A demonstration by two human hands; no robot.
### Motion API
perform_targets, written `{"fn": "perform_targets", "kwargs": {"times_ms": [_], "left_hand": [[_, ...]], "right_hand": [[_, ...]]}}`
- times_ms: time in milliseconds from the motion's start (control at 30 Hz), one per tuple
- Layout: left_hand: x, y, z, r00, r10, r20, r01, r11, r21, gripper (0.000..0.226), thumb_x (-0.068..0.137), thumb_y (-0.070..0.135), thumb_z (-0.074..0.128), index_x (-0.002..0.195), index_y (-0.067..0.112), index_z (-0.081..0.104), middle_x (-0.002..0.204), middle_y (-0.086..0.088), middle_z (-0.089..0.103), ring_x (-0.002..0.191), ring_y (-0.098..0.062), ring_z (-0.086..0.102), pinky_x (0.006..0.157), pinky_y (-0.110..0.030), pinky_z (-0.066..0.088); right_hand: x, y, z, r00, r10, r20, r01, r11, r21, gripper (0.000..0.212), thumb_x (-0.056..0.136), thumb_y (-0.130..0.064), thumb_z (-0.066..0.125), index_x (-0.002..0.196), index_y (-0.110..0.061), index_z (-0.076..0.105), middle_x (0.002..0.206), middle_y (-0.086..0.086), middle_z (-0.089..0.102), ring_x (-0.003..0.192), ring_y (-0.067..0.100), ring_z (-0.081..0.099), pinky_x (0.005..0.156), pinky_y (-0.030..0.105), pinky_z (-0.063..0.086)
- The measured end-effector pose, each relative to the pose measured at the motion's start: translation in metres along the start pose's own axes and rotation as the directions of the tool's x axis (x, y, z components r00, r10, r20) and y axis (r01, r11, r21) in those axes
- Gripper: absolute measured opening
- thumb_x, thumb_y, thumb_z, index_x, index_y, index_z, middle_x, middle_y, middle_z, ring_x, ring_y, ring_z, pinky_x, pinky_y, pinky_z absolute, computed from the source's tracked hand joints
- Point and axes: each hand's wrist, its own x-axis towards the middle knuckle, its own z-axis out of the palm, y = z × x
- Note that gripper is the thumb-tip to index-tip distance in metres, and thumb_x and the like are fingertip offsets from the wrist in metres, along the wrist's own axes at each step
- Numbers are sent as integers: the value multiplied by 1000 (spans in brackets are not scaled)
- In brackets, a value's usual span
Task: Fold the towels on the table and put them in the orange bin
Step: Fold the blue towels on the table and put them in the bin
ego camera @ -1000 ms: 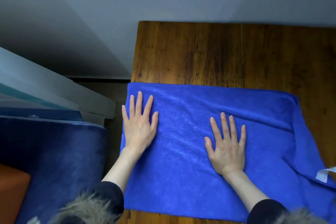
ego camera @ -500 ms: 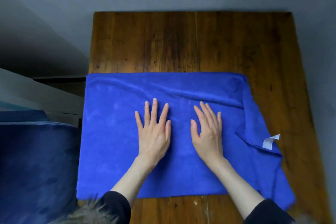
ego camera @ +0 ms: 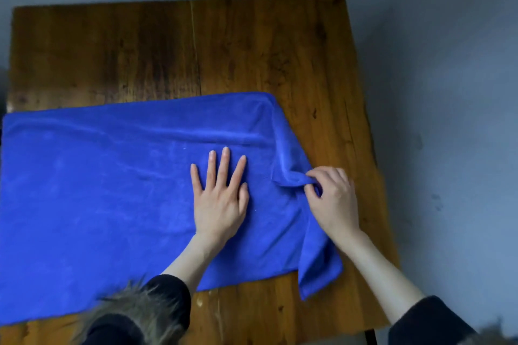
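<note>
Blue towel [ego camera: 106, 193] spread on wooden table [ego camera: 252, 59]. Left hand [ego camera: 220, 199] flat on it, fingers straight and splayed, pressing the cloth. Just right of it, right hand [ego camera: 332, 199] pinches a bunched fold at the towel's right edge; loose flap hangs below that hand

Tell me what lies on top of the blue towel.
The left hand rests flat on the towel; the right hand pinches its turned-over edge. The table beneath is hidden where the towel covers it.
</note>
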Motion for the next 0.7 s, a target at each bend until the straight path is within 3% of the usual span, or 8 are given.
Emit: {"fn": "perform_targets", "kwargs": {"times_ms": [100,200,300,367,467,567,700], "left_hand": [[-1,0,3,1000,-5,-18,6,1000,29,53,91,34,28,143,23,35,152,-9,29,141,-32,22,111,-60,14],[0,3,4,999,-22,-33,23,999,39,54,91,34,28,143,23,35,152,-9,29,142,-31,22,112,-60,13],[0,3,4,999,-29,-45,30,999,38,54,91,34,28,143,22,35,152,-9,29,142,-31,21,112,-59,12],[0,3,4,998,-32,-49,34,999,39,54,91,34,28,143,22,35,152,-9,29,142,-31,20,113,-59,11],[0,3,5,998,-36,-48,38,998,42,54,91,35,28,143,22,35,152,-10,28,142,-30,20,113,-60,12],[0,2,6,998,-35,-50,37,998,44,54,91,35,27,143,22,34,152,-10,29,142,-31,19,113,-59,11],[0,3,4,998,-32,-53,34,999,37,54,92,36,26,143,21,34,152,-10,28,142,-31,19,113,-59,10]], "right_hand": [[34,19,-17,953,300,29,-298,920,255,11,84,-13,60,78,-8,68,80,13,68,77,32,61,63,33,40],[71,49,-32,845,535,-7,-503,798,331,26,90,-24,53,69,-11,56,67,9,58,72,29,53,55,30,27],[91,67,-38,729,682,-62,-616,693,375,25,93,-29,51,105,-10,61,103,6,61,99,24,56,77,29,39],[85,61,-37,776,602,-189,-540,789,293,28,91,-22,53,113,-6,59,116,15,58,109,32,52,89,35,36],[50,37,-25,941,212,-265,-187,976,114,22,88,-12,56,105,-1,63,111,19,59,105,35,55,89,40,41],[7,22,0,999,-46,-27,45,998,-36,30,88,-16,60,116,-4,62,128,18,55,122,35,50,100,47,41],[-18,49,8,983,-89,160,110,985,-129,46,90,-22,59,133,-9,50,146,15,39,136,30,35,111,49,27]]}}
